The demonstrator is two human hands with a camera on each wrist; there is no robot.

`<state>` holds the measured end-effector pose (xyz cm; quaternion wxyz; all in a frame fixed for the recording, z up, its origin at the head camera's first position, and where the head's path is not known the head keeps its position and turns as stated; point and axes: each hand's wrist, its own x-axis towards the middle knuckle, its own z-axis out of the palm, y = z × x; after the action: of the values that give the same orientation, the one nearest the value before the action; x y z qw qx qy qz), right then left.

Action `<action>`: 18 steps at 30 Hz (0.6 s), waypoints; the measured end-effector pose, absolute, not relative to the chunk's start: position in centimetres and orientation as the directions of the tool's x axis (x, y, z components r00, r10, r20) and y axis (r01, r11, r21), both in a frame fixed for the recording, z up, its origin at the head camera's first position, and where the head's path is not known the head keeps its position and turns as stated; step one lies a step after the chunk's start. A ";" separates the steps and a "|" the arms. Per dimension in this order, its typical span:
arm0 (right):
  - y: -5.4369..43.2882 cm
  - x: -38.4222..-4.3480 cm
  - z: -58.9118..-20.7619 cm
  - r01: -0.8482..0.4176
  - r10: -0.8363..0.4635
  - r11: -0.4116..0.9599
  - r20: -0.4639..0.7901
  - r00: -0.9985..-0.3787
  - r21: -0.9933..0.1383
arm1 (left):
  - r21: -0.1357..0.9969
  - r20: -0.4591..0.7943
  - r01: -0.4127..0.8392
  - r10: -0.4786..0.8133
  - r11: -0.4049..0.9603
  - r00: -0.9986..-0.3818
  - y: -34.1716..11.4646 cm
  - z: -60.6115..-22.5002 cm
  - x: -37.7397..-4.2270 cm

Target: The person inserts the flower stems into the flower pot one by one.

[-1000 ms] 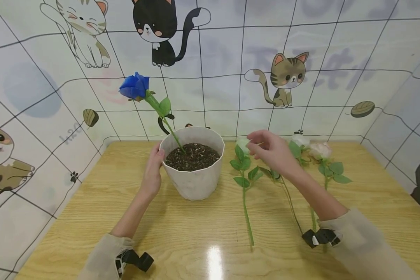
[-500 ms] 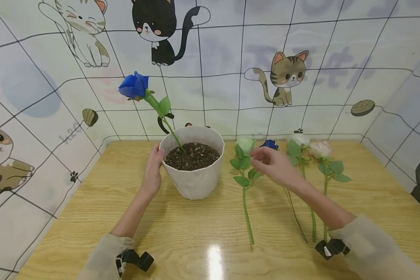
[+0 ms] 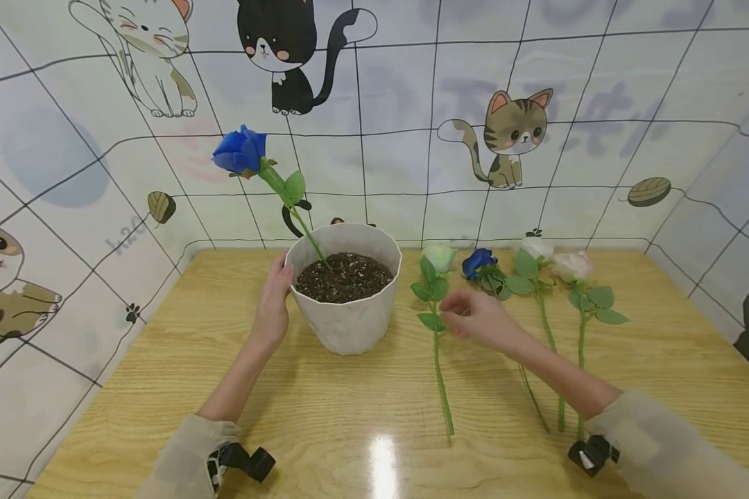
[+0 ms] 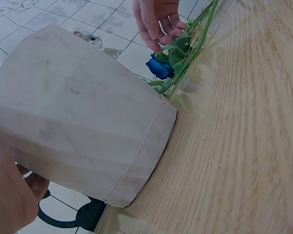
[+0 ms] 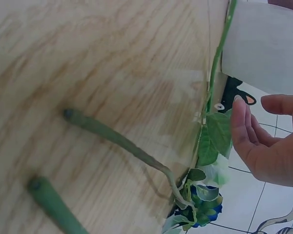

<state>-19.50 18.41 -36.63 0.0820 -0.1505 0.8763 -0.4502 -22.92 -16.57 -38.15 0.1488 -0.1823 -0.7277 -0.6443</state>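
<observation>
My left hand (image 3: 270, 312) holds the left side of a white flower pot (image 3: 348, 327), which stands on the table with dark soil (image 3: 346, 278) inside. A blue rose (image 3: 240, 150) rises from the soil, leaning left. In the head view my right hand (image 3: 477, 319) hovers beside the leafy stem of a pale green rose (image 3: 439, 258) lying on the table. Thumb and fingers are apart in the right wrist view, with nothing between them; whether they touch the leaves I cannot tell. Part of a second blue rose's stem (image 3: 533, 398) is hidden under my right arm.
Further right on the wooden table (image 3: 349, 416) lie the second blue rose (image 3: 477, 262), a white rose (image 3: 535, 248) and a pale pink rose (image 3: 572, 267), stems toward me. A cat-print backdrop (image 3: 399, 159) closes off the back.
My right hand has come down and nearer to me, from beside the green rose's bloom to its lower leaves, uncovering the second blue bloom. Left hand and pot stay put.
</observation>
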 end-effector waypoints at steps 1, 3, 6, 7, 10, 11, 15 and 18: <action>18.4 -19.5 -36.8 -0.179 -0.337 0.549 -0.020 -0.941 -0.817 | 0.883 0.452 0.457 0.073 0.102 -0.889 -16.6 -38.2 -22.9; 18.3 -19.5 -37.0 -0.151 -0.335 0.544 -0.048 -0.941 -0.826 | 0.883 0.454 0.459 0.072 0.098 -0.888 -16.5 -38.2 -23.0; 18.1 -19.5 -37.4 -0.100 -0.318 0.552 -0.098 -0.943 -0.828 | 0.885 0.452 0.457 0.072 0.089 -0.889 -16.5 -38.2 -23.0; 18.1 -19.4 -37.5 -0.089 -0.311 0.560 -0.110 -0.944 -0.824 | 0.886 0.451 0.456 0.072 0.087 -0.890 -16.5 -38.2 -23.0; 17.9 -19.3 -37.7 -0.064 -0.294 0.580 -0.135 -0.946 -0.812 | 0.886 0.452 0.456 0.072 0.084 -0.889 -16.4 -38.1 -22.9; 17.8 -19.2 -37.8 -0.054 -0.288 0.586 -0.145 -0.946 -0.809 | 0.885 0.454 0.459 0.072 0.083 -0.888 -16.4 -38.1 -23.0; 17.7 -19.3 -38.3 -0.028 -0.257 0.627 -0.173 -0.951 -0.778 | 0.882 0.459 0.464 0.073 0.085 -0.885 -16.4 -38.0 -23.0; 17.5 -19.5 -38.8 -0.024 -0.228 0.671 -0.175 -0.958 -0.741 | 0.881 0.460 0.466 0.077 0.088 -0.885 -16.4 -38.0 -22.9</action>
<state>-19.53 17.51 -38.79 0.1275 -0.0695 0.9050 -0.3998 -22.93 -16.45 -38.02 0.1500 -0.1877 -0.7223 -0.6485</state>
